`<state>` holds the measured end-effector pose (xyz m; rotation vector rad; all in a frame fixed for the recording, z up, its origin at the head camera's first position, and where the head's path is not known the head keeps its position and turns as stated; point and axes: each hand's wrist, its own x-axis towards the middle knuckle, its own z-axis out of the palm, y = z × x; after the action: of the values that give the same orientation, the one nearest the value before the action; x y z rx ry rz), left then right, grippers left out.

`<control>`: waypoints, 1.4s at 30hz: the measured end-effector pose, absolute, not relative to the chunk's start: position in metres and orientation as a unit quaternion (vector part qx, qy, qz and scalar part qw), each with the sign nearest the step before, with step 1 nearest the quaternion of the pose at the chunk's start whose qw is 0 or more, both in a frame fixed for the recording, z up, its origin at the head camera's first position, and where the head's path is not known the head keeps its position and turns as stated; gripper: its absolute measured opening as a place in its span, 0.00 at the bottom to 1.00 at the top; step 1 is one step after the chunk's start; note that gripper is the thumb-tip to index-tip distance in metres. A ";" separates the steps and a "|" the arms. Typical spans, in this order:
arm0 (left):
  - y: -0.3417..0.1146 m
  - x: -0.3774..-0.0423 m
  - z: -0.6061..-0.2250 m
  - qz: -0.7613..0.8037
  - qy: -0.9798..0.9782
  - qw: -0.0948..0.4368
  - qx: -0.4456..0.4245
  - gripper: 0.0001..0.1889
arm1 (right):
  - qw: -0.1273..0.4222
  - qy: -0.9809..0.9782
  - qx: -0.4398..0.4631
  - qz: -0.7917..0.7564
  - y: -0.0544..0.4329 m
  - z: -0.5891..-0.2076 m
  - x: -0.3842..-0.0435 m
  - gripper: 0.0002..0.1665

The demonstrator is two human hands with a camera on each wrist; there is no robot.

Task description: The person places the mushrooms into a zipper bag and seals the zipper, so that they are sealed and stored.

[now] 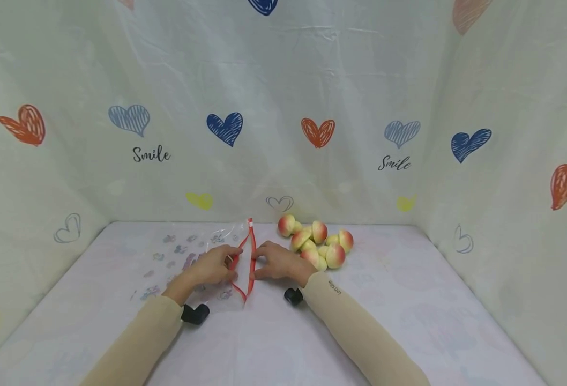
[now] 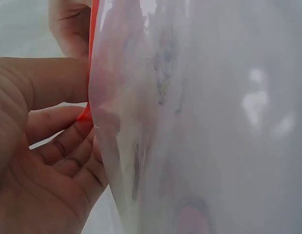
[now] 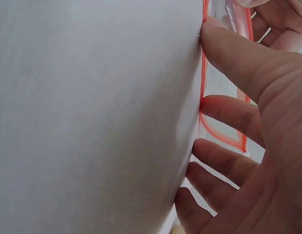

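Observation:
A clear zip bag [image 1: 218, 300] with small coloured prints lies on the table, its red-edged mouth parted into a narrow gap. My left hand [image 1: 214, 265] holds the mouth's left red edge [image 2: 93, 29] between thumb and fingers. Opposite it, my right hand [image 1: 277, 261] touches the right red edge [image 3: 203, 73] with thumb and fingertips spread apart along it. Beyond my right hand sits a cluster of several mushroom-shaped pieces [image 1: 335, 255] with red-and-yellow caps and pale yellow stems.
The pale tabletop [image 1: 274, 343] meets a hanging cloth [image 1: 269, 171] printed with hearts at the back and sides. A black wrist device [image 1: 195, 314] shows below the left wrist, another black device [image 1: 293, 296] below the right.

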<state>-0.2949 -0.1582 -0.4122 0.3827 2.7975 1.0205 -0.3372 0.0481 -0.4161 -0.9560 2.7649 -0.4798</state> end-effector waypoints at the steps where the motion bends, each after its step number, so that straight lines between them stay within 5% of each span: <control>1: -0.159 -0.294 -0.412 0.343 0.927 0.063 0.136 0.32 | 0.088 0.929 -0.322 -0.161 0.048 -0.416 -0.337 0.30; 13: -0.161 -0.289 -0.412 0.396 0.904 0.020 0.161 0.31 | 0.088 0.932 -0.314 -0.161 0.047 -0.417 -0.338 0.30; 42: -0.164 -0.289 -0.409 0.449 0.883 0.016 0.138 0.32 | 0.097 0.935 -0.299 -0.162 0.047 -0.419 -0.337 0.29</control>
<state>-0.2892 -0.1635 -0.4091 0.4297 2.7449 1.3972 -0.3368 0.0470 -0.4191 -0.8861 2.7694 -0.4801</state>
